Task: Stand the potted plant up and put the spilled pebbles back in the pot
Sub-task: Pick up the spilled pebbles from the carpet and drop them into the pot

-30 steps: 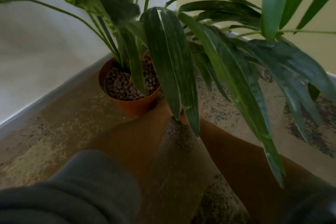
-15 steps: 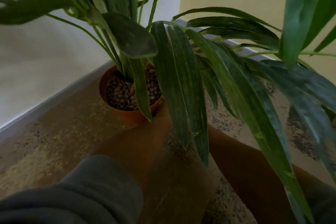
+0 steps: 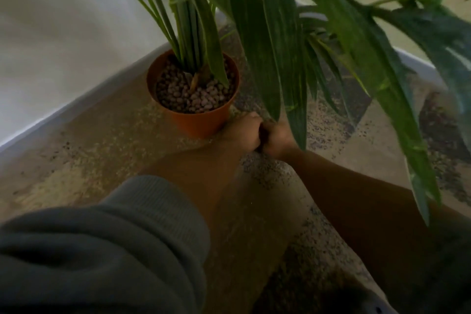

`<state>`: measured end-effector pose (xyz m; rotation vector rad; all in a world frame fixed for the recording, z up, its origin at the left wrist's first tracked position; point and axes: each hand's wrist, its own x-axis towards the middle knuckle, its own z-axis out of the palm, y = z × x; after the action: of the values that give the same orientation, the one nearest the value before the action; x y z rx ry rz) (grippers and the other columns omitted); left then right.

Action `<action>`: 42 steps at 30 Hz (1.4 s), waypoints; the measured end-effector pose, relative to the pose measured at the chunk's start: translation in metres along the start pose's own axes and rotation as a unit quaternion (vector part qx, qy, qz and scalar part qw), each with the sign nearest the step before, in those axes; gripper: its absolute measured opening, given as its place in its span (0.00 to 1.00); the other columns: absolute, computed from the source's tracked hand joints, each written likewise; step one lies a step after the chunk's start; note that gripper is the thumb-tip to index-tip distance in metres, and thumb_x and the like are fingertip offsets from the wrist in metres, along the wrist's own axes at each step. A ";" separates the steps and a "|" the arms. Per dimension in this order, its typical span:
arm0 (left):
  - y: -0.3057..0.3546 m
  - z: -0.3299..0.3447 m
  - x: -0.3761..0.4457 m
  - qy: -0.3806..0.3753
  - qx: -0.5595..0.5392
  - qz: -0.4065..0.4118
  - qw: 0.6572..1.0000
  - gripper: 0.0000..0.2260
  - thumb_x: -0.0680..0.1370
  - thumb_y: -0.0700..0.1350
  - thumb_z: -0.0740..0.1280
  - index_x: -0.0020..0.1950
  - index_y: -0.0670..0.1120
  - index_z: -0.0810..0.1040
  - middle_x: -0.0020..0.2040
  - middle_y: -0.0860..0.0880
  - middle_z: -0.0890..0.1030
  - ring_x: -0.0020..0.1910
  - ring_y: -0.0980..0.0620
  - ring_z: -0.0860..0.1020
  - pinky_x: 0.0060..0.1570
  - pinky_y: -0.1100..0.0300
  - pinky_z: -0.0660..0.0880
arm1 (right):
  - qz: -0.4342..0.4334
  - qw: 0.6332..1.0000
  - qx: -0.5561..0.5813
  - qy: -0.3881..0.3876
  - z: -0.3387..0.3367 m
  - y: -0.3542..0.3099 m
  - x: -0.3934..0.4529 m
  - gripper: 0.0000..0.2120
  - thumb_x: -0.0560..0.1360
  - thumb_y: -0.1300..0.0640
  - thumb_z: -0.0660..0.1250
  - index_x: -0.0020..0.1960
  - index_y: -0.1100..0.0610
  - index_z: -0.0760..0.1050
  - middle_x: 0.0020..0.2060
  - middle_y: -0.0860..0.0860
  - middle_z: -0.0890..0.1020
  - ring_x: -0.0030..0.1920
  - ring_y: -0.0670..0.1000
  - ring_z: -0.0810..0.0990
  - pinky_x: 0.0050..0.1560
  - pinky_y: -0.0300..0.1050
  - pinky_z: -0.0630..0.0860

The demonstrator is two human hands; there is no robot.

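The orange pot [image 3: 193, 109] stands upright on the carpet [image 3: 102, 135], just left of both hands and full of pebbles [image 3: 188, 94]. The left hand [image 3: 242, 132] and right hand [image 3: 276, 139] press together, curled; whether either grip holds pebbles I cannot tell.

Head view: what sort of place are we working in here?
Probably a room corner in a home: a patterned carpet meets a white wall with a pale baseboard, and the orange pot stands on the floor.
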<state>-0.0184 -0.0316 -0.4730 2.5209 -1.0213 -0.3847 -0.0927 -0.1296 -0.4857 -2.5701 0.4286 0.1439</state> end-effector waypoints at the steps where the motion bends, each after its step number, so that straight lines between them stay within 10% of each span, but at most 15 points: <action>1: -0.002 0.002 -0.005 -0.001 -0.013 0.003 1.000 0.14 0.80 0.39 0.60 0.64 0.38 0.75 0.63 0.39 0.74 0.63 0.41 0.72 0.60 0.52 0.70 | 0.002 1.000 -0.014 -0.004 -0.005 0.001 -0.001 0.21 0.73 0.59 0.70 0.65 0.59 0.76 0.62 0.61 0.75 0.64 0.61 0.73 0.64 0.48 0.67; 6: -0.022 0.021 -0.008 -0.004 -0.063 0.002 0.998 0.11 0.79 0.42 0.61 0.58 0.44 0.78 0.56 0.43 0.75 0.53 0.43 0.76 0.51 0.55 0.73 | 0.089 0.995 -0.036 0.014 -0.009 0.008 -0.008 0.20 0.75 0.54 0.68 0.66 0.56 0.74 0.63 0.57 0.74 0.64 0.58 0.71 0.62 0.43 0.66; 15: -0.025 0.026 -0.015 -0.025 -0.066 -0.038 0.997 0.08 0.77 0.40 0.64 0.51 0.47 0.82 0.65 0.42 0.73 0.62 0.43 0.74 0.63 0.55 0.72 | 0.038 0.999 -0.014 -0.030 -0.001 0.002 -0.011 0.09 0.75 0.58 0.68 0.53 0.59 0.82 0.50 0.55 0.82 0.57 0.55 0.76 0.56 0.42 0.69; 24: -0.035 0.034 -0.030 -0.027 -0.101 -0.068 0.992 0.10 0.75 0.39 0.63 0.52 0.47 0.81 0.61 0.42 0.72 0.57 0.43 0.76 0.60 0.50 0.75 | 0.032 0.990 -0.113 -0.083 0.009 0.002 -0.005 0.22 0.75 0.48 0.67 0.68 0.47 0.73 0.68 0.56 0.70 0.68 0.59 0.67 0.67 0.47 0.67; 38: -0.039 0.024 -0.084 -0.013 -0.154 -0.092 0.984 0.13 0.78 0.37 0.59 0.54 0.44 0.82 0.53 0.46 0.80 0.50 0.47 0.78 0.47 0.62 0.73 | 0.058 0.981 0.101 -0.155 0.014 -0.009 -0.038 0.12 0.71 0.71 0.71 0.54 0.65 0.81 0.47 0.56 0.83 0.45 0.50 0.81 0.40 0.30 0.79; 42: -0.051 0.024 -0.093 -0.025 -0.122 -0.092 0.988 0.13 0.75 0.39 0.63 0.57 0.49 0.80 0.57 0.47 0.76 0.53 0.49 0.78 0.52 0.58 0.75 | 0.029 0.988 0.030 -0.146 0.022 -0.010 -0.039 0.23 0.66 0.59 0.79 0.60 0.57 0.79 0.55 0.53 0.78 0.50 0.47 0.75 0.37 0.21 0.66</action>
<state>-0.0620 0.0621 -0.5075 2.3978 -0.7111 -0.5909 -0.1266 -0.0997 -0.4928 -2.4273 0.3890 0.5115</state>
